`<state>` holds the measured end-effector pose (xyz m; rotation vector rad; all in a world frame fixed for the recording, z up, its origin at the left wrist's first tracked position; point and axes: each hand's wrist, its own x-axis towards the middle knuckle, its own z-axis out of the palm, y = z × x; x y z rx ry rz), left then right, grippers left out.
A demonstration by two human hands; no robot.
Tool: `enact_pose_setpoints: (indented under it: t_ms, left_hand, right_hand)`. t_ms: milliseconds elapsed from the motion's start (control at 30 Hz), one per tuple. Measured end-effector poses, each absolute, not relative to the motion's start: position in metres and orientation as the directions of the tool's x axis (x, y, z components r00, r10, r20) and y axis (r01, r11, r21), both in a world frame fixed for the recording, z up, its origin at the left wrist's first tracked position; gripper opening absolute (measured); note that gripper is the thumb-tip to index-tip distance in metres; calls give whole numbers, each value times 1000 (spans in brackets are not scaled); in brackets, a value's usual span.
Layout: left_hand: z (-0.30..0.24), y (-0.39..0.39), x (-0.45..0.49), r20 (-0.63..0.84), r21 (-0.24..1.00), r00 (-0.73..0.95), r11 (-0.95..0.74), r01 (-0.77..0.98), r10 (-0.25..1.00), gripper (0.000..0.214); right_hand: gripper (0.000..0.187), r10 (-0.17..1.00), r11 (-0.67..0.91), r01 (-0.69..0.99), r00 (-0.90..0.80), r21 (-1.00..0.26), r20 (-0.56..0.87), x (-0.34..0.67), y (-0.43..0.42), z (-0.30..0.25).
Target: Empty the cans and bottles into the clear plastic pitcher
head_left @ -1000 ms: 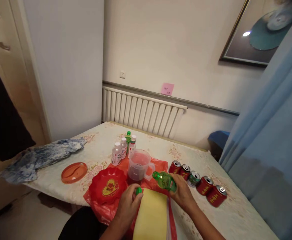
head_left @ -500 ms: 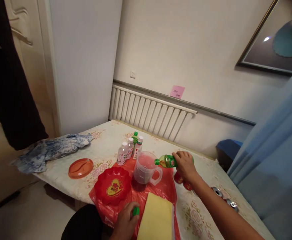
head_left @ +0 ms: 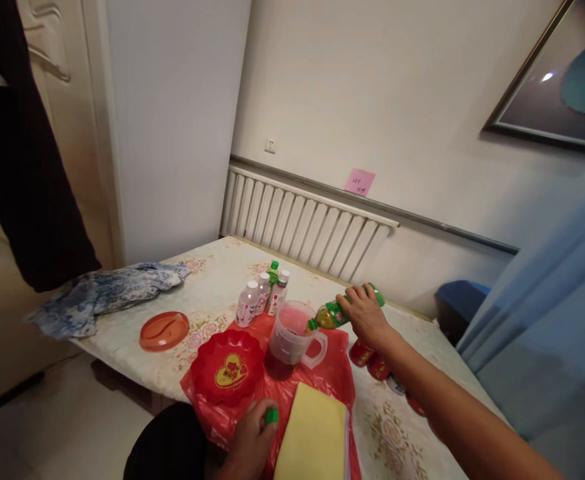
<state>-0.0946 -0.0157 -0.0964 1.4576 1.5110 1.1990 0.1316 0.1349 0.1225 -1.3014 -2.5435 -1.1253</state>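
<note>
My right hand [head_left: 365, 313] is wrapped round a green plastic drink bottle [head_left: 330, 316], tilted with its mouth down at the rim of a clear plastic pitcher [head_left: 286, 343]. Dark liquid shows in the pitcher's lower part; its handle points right. Between the thumb and fingers of my left hand [head_left: 250, 437] is a green bottle cap [head_left: 271, 416]. A red scalloped plate [head_left: 207, 373] with a yellow heart print lies left of the pitcher. To the right of my left hand lies a yellow pad [head_left: 312, 433]. Under these spreads a red plastic sheet [head_left: 339, 373].
Several small bottles [head_left: 247, 305] stand behind the pitcher. An orange lid [head_left: 164, 331] lies to the left, near a blue-and-white cloth [head_left: 117, 293]. Red cans [head_left: 361, 353] are beside my right forearm, partly hidden. A radiator [head_left: 302, 220] runs along the wall, and a blue curtain [head_left: 562, 287] hangs right.
My right hand has raised the bottle's base, so the bottle now slopes down into the pitcher's rim. More of the red cans shows. My left hand still holds the cap.
</note>
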Motion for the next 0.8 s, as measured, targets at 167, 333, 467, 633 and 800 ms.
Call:
enact_pose_setpoints:
  t_ms: [167,333,467,633,800]
  left_hand:
    - [-100,-15,-95,108,944,-120,-64,324,987,28]
    - [-100,-15,-93,98,942,-77,-67,329,992,29]
    - [-98,-16,-93,86,950,-83,-57,308,993,28]
    - [-98,-18,-94,93,961,-96,-64,270,991,25]
    - [-99,-16,-93,81,960,-122,-44,276,989,25]
  right_hand:
    - [34,656,393,709,-662,585,362,128,135,126]
    - [28,638,407,688,-685,601,353,125,135,128]
    - [25,631,418,681,-694,601,347,124,137,128]
    - [23,625,398,658,-705,640,336,123,138,129]
    - [23,614,412,653,-714,635,336,120,136,130]
